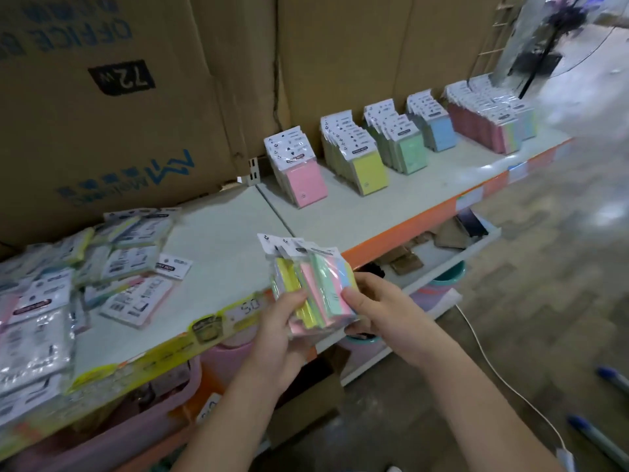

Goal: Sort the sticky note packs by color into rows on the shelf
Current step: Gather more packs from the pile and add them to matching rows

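Both hands hold a fanned bunch of sticky note packs [316, 287] in front of the shelf's edge: yellow, pink, green and blue packs in plastic sleeves. My left hand [284, 318] grips the bunch from the left, my right hand [371, 304] pinches it from the right. On the white shelf [224, 240] stand sorted rows: pink [301, 175], yellow [360, 158], green [398, 144], blue [434, 124] and a mixed-colour row [493, 127] at the far right. An unsorted heap of packs [85, 260] lies at the left.
Large cardboard boxes [136, 80] wall off the back of the shelf. Below the orange shelf edge [401, 226] sit a lower shelf with brown items, pink baskets [136, 413] and a teal bucket [449, 277]. A white cable [503, 379] runs over the floor; blue pens [599, 434] lie at the right.
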`<state>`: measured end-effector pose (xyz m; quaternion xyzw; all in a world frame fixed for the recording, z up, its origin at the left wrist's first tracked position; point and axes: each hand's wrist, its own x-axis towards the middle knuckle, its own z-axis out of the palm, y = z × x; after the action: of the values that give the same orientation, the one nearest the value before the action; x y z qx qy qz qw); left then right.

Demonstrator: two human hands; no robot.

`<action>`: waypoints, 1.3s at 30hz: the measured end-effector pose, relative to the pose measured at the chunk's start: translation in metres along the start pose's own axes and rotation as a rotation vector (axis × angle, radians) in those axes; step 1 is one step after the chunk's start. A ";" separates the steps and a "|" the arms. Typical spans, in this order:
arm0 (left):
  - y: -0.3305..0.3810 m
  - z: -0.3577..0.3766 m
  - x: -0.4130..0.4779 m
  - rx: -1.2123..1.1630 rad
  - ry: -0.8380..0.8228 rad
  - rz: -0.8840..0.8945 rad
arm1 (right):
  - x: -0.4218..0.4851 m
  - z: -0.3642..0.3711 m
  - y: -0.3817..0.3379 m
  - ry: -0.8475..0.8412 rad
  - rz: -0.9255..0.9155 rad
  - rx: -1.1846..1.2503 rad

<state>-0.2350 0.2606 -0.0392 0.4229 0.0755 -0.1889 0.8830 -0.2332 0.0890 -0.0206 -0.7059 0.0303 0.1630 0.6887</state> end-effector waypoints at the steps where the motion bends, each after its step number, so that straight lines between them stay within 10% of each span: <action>1: -0.010 0.014 0.004 -0.001 0.003 0.000 | -0.003 -0.018 0.001 0.005 0.000 -0.007; 39: -0.131 0.276 0.289 0.080 -0.063 -0.199 | 0.112 -0.417 -0.029 0.395 -0.036 -0.072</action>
<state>-0.0291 -0.1066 -0.0440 0.4422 0.0817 -0.2920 0.8441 -0.0407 -0.2986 -0.0240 -0.7488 0.1464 0.0101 0.6464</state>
